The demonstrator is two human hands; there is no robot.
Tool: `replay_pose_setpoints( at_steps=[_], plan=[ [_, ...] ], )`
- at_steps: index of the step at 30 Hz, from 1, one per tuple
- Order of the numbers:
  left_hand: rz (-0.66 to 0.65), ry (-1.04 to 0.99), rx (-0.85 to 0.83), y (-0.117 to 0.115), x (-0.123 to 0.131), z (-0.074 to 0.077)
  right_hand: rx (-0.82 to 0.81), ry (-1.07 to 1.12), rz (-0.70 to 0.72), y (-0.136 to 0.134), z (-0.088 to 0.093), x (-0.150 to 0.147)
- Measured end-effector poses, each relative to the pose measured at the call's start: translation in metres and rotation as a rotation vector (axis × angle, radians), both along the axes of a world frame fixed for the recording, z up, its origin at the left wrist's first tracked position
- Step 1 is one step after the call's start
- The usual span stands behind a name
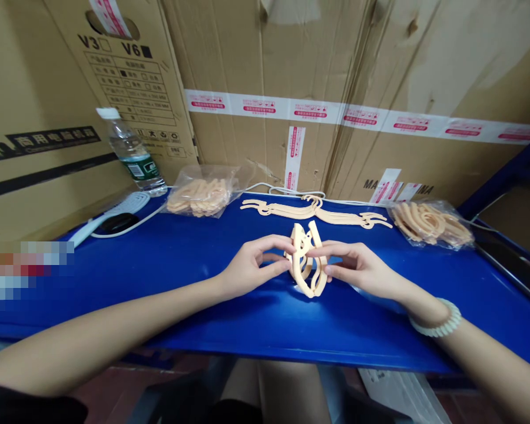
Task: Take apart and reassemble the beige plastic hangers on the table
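Note:
Between my two hands, over the middle of the blue table, are folded cream-coloured plastic hangers (310, 287). My left hand (256, 265) grips them from the left side, thumb and fingers pressed to the edge. From the right, my right hand (357, 268) pinches the other side, with its fingertips on the plastic. Just behind them lie unfolded cream hangers (287, 211), stretched out flat with their hooks toward the back. How many pieces are in my hands I cannot tell.
Clear bags of folded hangers lie at back left (201, 194) and right (433, 224). A water bottle (135, 156), a white hairbrush (126, 205) and a white cable (287, 191) are on the blue table (194, 318). Cardboard boxes (256, 53) wall the back; a dark flat device (512, 268) lies right.

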State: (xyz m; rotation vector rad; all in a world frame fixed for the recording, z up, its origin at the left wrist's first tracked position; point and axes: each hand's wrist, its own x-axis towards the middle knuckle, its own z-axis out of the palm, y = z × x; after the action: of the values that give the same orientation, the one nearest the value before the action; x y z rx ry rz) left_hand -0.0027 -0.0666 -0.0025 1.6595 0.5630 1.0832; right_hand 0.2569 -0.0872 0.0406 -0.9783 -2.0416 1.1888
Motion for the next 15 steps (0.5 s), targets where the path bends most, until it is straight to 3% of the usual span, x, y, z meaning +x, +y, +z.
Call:
replay_pose_setpoints(
  at_steps=[11, 15],
  plan=[
    [-0.094, -0.062, -0.118, 0.0072, -0.002, -0.0067, 0.019, 0.108, -0.013, 0.0042, -0.0027, 0.0053],
    [-0.161, -0.025, -0.141, 0.0048, -0.0016, -0.0066, 0.008, 0.058, 0.027, 0.0022, -0.0001, 0.0054]
  ],
)
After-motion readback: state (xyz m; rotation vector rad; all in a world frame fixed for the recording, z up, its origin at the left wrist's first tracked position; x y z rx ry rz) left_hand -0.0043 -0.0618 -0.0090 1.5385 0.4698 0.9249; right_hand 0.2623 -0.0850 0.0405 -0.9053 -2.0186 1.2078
